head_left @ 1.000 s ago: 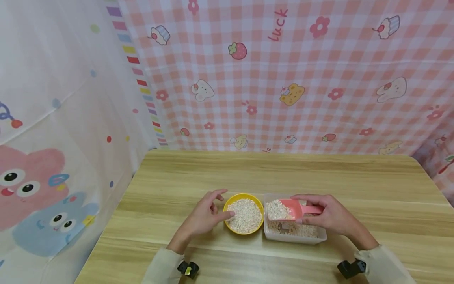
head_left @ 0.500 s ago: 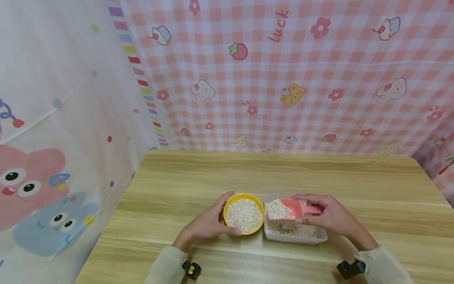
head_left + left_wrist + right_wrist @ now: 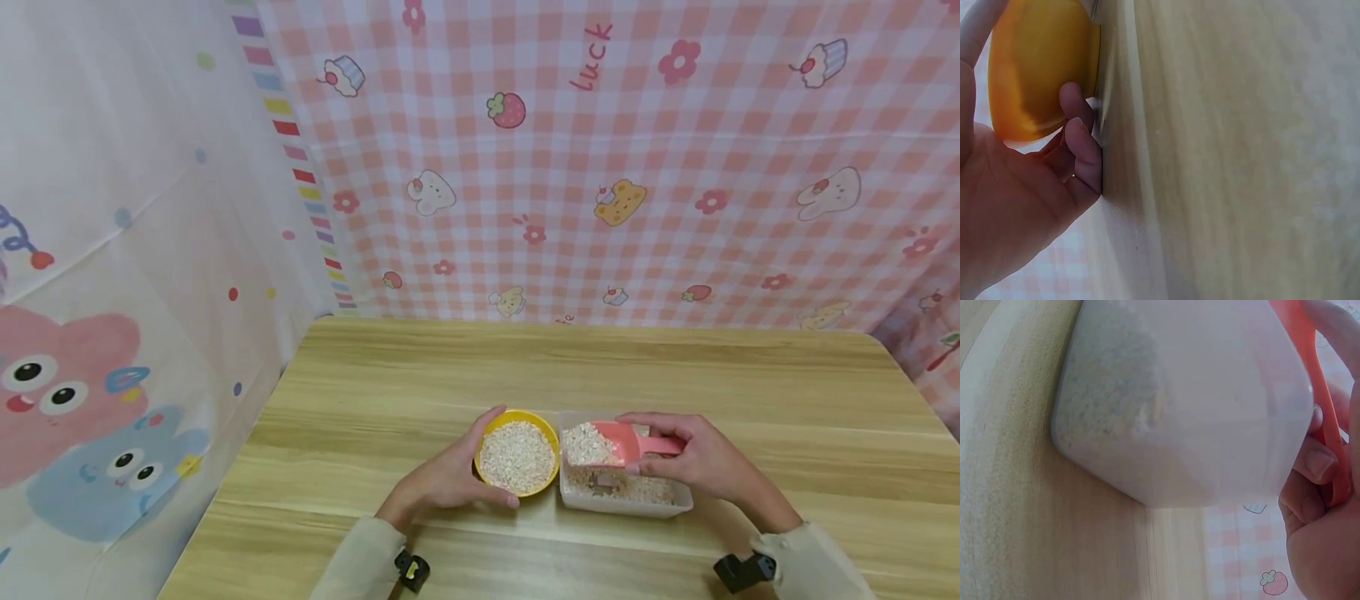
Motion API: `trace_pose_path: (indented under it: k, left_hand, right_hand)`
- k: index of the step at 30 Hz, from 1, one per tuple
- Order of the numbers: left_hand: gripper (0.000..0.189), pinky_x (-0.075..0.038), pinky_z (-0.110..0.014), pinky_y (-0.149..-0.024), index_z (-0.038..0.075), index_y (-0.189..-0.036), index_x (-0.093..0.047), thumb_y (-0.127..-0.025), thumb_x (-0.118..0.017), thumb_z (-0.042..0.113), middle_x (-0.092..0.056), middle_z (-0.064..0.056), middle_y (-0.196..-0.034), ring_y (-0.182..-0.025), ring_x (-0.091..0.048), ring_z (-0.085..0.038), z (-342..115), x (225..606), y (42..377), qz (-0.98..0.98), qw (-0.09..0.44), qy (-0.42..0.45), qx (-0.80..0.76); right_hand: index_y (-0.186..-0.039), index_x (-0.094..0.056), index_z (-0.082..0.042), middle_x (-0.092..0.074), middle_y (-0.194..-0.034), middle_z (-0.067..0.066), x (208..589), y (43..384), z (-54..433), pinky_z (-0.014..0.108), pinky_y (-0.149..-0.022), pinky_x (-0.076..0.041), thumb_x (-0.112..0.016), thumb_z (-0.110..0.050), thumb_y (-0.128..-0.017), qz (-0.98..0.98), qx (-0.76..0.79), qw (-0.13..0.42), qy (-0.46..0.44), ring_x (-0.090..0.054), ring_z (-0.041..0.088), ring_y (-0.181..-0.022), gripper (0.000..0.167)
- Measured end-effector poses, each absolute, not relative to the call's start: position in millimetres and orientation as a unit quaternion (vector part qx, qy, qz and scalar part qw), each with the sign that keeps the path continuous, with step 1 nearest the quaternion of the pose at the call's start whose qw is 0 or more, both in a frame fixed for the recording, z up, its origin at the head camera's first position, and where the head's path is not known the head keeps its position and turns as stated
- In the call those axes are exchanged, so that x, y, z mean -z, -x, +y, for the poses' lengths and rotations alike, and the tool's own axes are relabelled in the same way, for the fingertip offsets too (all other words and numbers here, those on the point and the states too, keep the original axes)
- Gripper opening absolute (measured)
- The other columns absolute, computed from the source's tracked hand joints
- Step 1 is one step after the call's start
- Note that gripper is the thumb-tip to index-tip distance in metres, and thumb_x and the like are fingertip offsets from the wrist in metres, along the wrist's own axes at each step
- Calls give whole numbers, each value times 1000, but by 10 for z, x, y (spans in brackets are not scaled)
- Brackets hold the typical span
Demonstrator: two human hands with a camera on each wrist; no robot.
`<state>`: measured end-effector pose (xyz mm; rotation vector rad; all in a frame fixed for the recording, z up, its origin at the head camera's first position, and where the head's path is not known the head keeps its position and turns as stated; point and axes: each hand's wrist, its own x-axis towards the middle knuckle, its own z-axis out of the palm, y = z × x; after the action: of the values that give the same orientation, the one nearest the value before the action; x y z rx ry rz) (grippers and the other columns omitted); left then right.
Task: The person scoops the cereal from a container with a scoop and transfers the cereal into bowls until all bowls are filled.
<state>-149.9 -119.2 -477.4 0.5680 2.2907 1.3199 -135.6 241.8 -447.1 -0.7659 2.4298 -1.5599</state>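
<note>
A yellow bowl point(image 3: 553, 481) full of pale oat flakes point(image 3: 516, 456) stands on the table. My left hand point(image 3: 454, 477) grips it from the left, thumb along the near side and index finger along the far side. In the left wrist view, other fingers point(image 3: 1085, 150) curl low beside the yellow bowl point(image 3: 1041, 62). My right hand point(image 3: 693, 454) holds a pink scoop point(image 3: 621, 442) by its handle. The scoop carries a heap of flakes over a translucent plastic box point(image 3: 626, 504). More flakes lie in the box, and in the right wrist view its wall point(image 3: 1222, 444) hides the scoop's bowl.
The bowl and the box stand side by side on a wood-grain table point(image 3: 585, 367). A pink checked cloth point(image 3: 570, 167) hangs behind the table, and a white printed cloth point(image 3: 210, 250) hangs at the left. Black wrist cameras point(image 3: 412, 570) sit at both sleeves.
My left hand has moved right and closed round the side of the yellow bowl; its thumb went from over the flakes to the near side. My right hand and the scoop stay in place.
</note>
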Motion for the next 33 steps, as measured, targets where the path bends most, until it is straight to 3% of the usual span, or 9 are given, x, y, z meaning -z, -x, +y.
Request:
trace_pose_path:
  k: [8,14,33]
  left_hand:
    - [118,-26,-56,-115,30,-158,-12,-70,-91,35,-31,-8,-158,-141,-34,-29,-1181,4764,1523,829,234,-186,-472]
    - [118,-25,-57,-115,33,-157,-14,-68,-92,36,-34,-7,-156,-140,-36,-28,-1181,4752,1522,826,241,-174,-480]
    - [119,-26,-58,-114,35,-156,-15,-66,-93,39,-38,-8,-154,-138,-38,-28,-1185,4739,1508,828,241,-165,-478]
  right_hand:
    - [-131,-61,-1,-67,-109,22,4432,1359,2428,27,-57,-54,-78,-7,-85,802,527,69,273,-61,4,-71,49]
    - [-131,-61,0,-69,-102,16,4376,1376,2423,26,-54,-52,-78,-6,-84,802,521,68,285,-57,2,-66,50]
    - [-129,-65,-8,-72,-101,9,4144,1436,2223,25,-55,-51,-84,-18,-80,832,471,52,289,-57,3,-66,53]
